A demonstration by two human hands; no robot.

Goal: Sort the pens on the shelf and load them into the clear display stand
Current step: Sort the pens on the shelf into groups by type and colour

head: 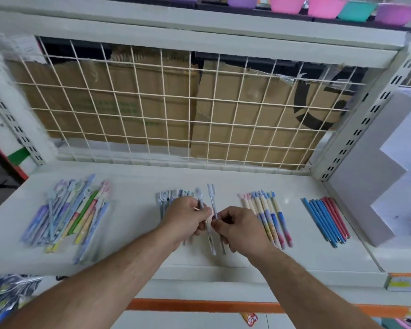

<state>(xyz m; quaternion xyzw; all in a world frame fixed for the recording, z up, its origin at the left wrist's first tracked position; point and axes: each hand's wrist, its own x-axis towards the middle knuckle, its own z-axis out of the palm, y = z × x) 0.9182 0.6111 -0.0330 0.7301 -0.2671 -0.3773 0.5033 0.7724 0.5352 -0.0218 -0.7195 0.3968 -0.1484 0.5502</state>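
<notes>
Four groups of pens lie on the white shelf [138, 252]. At the left is a mixed pile of pastel pens [69, 214]. In the middle lies a row of grey-blue pens [169, 197], partly hidden under my left hand [185, 219], which grips one grey pen [199, 198]. My right hand [237, 226] pinches another clear grey pen [211, 193] just beside it. Right of my hands lie cream-and-blue pens [268, 214], then plain blue and red pens [325, 219]. No clear display stand shows in this view.
A white wire grid [176, 103] backs the shelf, with cardboard boxes [247, 119] behind it. A grey upright panel [370, 167] bounds the shelf on the right. Coloured bowls [323, 8] stand on the shelf above. Packaged goods [5, 295] sit low left.
</notes>
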